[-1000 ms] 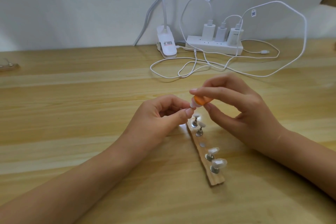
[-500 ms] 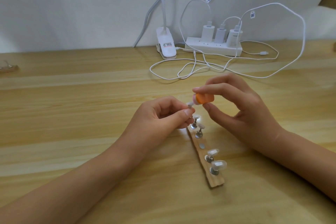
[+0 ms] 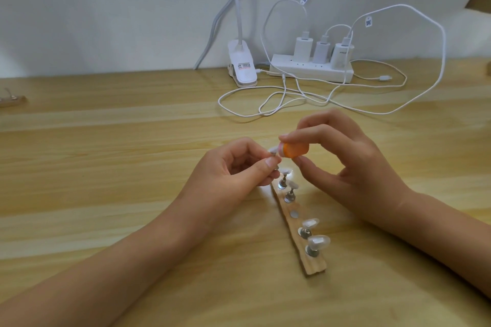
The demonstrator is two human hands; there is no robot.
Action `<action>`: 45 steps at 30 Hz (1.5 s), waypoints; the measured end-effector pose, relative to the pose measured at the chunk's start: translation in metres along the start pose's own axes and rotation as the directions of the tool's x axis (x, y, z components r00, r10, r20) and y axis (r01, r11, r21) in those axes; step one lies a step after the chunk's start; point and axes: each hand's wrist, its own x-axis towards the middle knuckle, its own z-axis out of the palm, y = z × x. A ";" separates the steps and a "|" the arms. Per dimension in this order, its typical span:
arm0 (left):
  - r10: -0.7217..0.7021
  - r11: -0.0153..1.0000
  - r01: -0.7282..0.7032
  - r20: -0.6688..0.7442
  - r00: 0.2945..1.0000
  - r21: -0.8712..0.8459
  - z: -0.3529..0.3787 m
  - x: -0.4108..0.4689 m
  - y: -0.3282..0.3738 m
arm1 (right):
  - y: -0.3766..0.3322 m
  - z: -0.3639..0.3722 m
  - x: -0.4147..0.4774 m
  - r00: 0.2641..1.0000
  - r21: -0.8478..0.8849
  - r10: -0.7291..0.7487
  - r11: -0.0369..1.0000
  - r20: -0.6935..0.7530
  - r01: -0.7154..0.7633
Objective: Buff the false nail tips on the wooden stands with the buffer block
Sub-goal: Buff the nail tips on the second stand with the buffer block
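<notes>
In your head view, your left hand [image 3: 233,167] pinches a false nail tip [image 3: 273,151] above the far end of the wooden stand [image 3: 316,267] on the bench [image 3: 106,167], while your right hand [image 3: 353,167] grips the orange buffer block [image 3: 376,150] with its end touching that tip.

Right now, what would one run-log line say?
left hand: pinches one nail tip | right hand: holds buffer block against it | wooden stand: four tips mounted, one socket bare

Your left hand [image 3: 233,167] covers most of the pinched nail tip [image 3: 273,151] and the far end of the wooden stand [image 3: 316,265], and the cable tags [image 3: 368,22] are too small to read.
</notes>
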 end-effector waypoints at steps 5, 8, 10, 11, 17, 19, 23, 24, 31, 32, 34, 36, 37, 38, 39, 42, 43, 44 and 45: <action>0.026 0.995 -0.027 0.010 1.000 0.101 -0.002 0.001 -0.003 | -0.003 0.002 0.000 1.000 0.059 0.002 0.998 -0.011 -0.001; 0.022 0.996 -0.022 0.006 1.000 0.089 -0.003 0.002 -0.004 | -0.002 0.000 0.002 0.999 0.072 0.041 0.997 -0.027 -0.039; 0.035 0.995 -0.037 0.017 0.999 0.094 -0.003 0.002 -0.004 | -0.005 0.001 0.000 1.000 0.078 0.015 0.997 0.003 -0.015; 0.043 0.994 -0.045 0.024 0.999 0.097 -0.002 0.001 -0.004 | -0.007 0.001 -0.001 1.000 0.080 0.000 0.997 0.019 -0.002; 0.045 0.996 -0.049 0.049 0.998 0.075 -0.001 0.000 -0.002 | -0.005 -0.002 0.001 0.999 0.056 0.042 0.997 0.015 -0.043; 0.053 0.996 -0.056 0.043 0.998 0.069 -0.001 0.000 -0.001 | -0.008 -0.002 0.001 0.999 0.045 0.004 0.999 0.033 -0.006; 0.049 0.994 -0.053 0.046 0.998 0.091 -0.002 0.001 -0.003 | -0.003 -0.002 0.002 0.998 0.028 0.059 0.998 0.005 -0.059; 0.049 0.994 -0.054 0.051 0.997 0.090 -0.002 0.001 -0.002 | -0.004 -0.002 0.002 0.998 0.031 0.055 0.998 0.009 -0.055; 0.055 0.992 -0.061 0.053 0.997 0.110 -0.002 0.001 -0.003 | -0.003 -0.002 0.001 0.998 0.031 0.066 0.997 0.010 -0.066; 0.055 0.992 -0.061 0.055 0.997 0.106 -0.002 0.001 -0.003 | -0.004 -0.002 0.001 0.998 0.043 0.054 0.998 0.017 -0.055; 0.059 0.992 -0.064 0.044 0.997 0.109 -0.002 0.001 -0.003 | -0.008 -0.001 0.000 0.999 0.070 0.011 0.997 0.042 -0.014; 0.052 0.993 -0.055 0.037 0.998 0.108 -0.002 0.001 -0.003 | -0.006 -0.002 0.001 0.999 0.079 0.017 0.997 0.032 -0.020; 0.049 0.993 -0.052 0.030 0.998 0.108 -0.002 0.002 -0.004 | -0.005 -0.002 0.002 0.999 0.081 0.043 0.996 0.016 -0.044; 0.047 0.994 -0.049 0.025 0.999 0.102 -0.002 0.002 -0.004 | -0.005 -0.002 0.002 0.998 0.087 0.065 0.994 0.005 -0.066; 0.047 0.994 -0.049 0.021 0.999 0.097 -0.002 0.002 -0.004 | -0.006 -0.002 0.001 0.998 0.095 0.068 0.993 0.007 -0.068; 0.046 0.994 -0.048 0.021 0.999 0.095 -0.001 0.001 -0.003 | -0.010 0.000 0.000 0.999 0.103 0.008 0.995 0.045 -0.012; 0.043 0.994 -0.045 0.019 0.999 0.099 -0.002 0.002 -0.004 | -0.009 -0.001 0.000 0.999 0.096 0.015 0.995 0.041 -0.019; 0.038 0.995 -0.040 0.018 0.999 0.096 -0.002 0.002 -0.003 | -0.006 -0.002 0.001 0.999 0.093 0.043 0.995 0.028 -0.046; 0.040 0.994 -0.041 0.015 0.999 0.100 -0.003 0.002 -0.004 | -0.004 -0.003 0.002 0.997 0.096 0.074 0.993 0.013 -0.075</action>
